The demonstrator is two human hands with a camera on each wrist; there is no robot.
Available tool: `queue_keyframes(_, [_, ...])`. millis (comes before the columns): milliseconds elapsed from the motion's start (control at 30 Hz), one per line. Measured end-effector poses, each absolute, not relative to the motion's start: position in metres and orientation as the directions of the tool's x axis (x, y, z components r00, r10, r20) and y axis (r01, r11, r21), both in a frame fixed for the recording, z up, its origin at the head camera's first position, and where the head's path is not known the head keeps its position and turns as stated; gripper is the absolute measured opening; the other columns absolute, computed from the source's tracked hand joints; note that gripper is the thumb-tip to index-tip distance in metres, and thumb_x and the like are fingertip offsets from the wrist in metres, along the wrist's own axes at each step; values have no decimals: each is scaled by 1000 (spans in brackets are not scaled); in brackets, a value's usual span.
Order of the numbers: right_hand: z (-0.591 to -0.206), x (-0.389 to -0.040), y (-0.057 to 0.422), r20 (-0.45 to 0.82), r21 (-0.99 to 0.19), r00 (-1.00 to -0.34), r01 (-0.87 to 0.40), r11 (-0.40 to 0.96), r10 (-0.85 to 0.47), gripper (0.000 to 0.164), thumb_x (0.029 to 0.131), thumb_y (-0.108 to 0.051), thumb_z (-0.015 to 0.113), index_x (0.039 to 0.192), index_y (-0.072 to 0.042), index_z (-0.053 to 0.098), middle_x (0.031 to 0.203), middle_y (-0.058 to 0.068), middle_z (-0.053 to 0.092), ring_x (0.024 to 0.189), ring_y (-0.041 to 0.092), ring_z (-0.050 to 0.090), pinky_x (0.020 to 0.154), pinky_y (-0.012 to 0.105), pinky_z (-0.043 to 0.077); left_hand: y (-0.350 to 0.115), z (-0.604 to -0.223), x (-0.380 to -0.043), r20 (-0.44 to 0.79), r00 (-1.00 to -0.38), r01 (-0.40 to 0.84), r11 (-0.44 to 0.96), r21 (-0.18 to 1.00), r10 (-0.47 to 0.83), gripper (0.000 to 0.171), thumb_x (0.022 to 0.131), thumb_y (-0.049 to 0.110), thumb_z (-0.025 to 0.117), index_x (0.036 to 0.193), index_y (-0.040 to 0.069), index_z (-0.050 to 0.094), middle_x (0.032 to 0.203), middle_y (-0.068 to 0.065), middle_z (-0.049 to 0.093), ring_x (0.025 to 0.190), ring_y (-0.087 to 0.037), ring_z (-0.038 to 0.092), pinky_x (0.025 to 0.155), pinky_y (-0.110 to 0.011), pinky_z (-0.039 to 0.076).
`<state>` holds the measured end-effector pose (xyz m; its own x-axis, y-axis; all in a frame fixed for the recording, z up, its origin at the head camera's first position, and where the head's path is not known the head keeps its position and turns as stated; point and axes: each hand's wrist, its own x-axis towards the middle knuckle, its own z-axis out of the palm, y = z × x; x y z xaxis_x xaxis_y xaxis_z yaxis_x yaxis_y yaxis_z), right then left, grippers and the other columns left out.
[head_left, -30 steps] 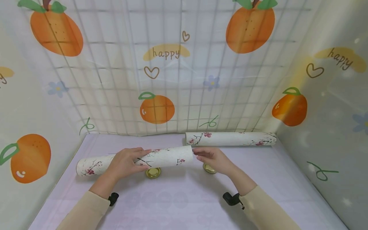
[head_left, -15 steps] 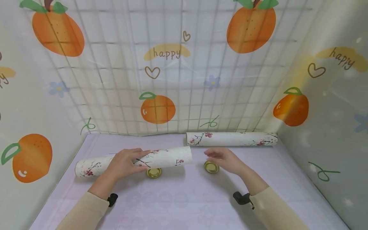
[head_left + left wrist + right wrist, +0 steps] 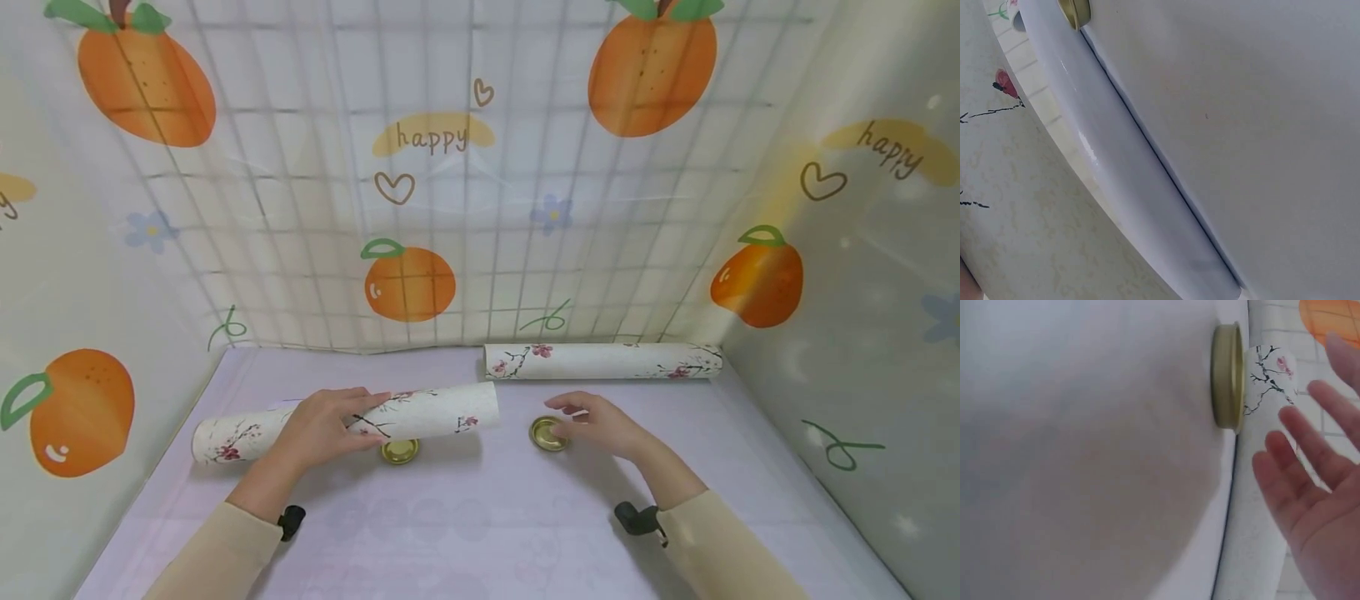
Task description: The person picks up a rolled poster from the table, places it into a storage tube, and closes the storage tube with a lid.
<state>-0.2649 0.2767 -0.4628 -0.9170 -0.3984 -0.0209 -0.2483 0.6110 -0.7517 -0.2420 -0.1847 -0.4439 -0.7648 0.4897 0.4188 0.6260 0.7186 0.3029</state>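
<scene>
A white roll of wallpaper (image 3: 442, 408) printed with blossom branches is gripped near its middle by my left hand (image 3: 326, 425), thumb on the near side. Its right end is tilted up over a round gold lid (image 3: 400, 451), which it partly covers. In the left wrist view the patterned paper (image 3: 1054, 212) fills the left side, with a gold lid (image 3: 1076, 12) at the top. My right hand (image 3: 600, 427) hovers beside a second gold lid (image 3: 548, 433), overlapping its edge in the head view. The right wrist view shows loosely spread fingers holding nothing, apart from that lid (image 3: 1227, 378).
Another blossom-printed roll (image 3: 600, 362) lies along the back of the table, at the right. The lilac-covered table (image 3: 450, 533) is bounded by hanging curtains (image 3: 285, 275) with printed oranges at the back and both sides.
My right hand has moved away from the roll's right end, rightward to beside the second lid. My left hand still holds its roll, which has shifted slightly left.
</scene>
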Motion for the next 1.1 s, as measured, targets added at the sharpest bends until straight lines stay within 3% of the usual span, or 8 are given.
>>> queue_keyframes(200, [-469,-270,277,-63,-726,-929,-208,655,-365,57,87,-27,79,135,-3,59,135,19,59,122,40,53,100,56,46,-185,-445,-240,417,-774,615,725,311,477,65,70,42,90,130,30,69,115,-3,73,103,-26,70,87,-47,57])
queue_keyframes(433, [-478,-276,273,-128,-713,-939,-136,688,-319,66,81,-30,85,135,-4,60,128,17,59,112,31,55,92,49,49,-186,-445,-239,405,-783,604,732,316,472,65,70,43,90,130,30,69,118,-5,72,107,-28,69,90,-49,56])
queue_keyframes(833, [-486,-283,268,-135,-676,-919,-187,713,-369,72,73,-25,91,134,-2,60,120,14,63,101,24,56,90,42,47,-187,-446,-237,368,-809,577,738,351,458,65,71,43,90,131,32,68,122,-8,71,111,-29,67,93,-50,54])
queue_keyframes(1100, [-486,-284,265,-112,-662,-906,-239,710,-409,73,66,-18,94,130,1,63,121,16,65,104,25,58,97,50,45,-186,-446,-237,388,-801,589,717,372,456,64,70,42,91,130,31,69,122,-10,70,112,-30,67,92,-51,54])
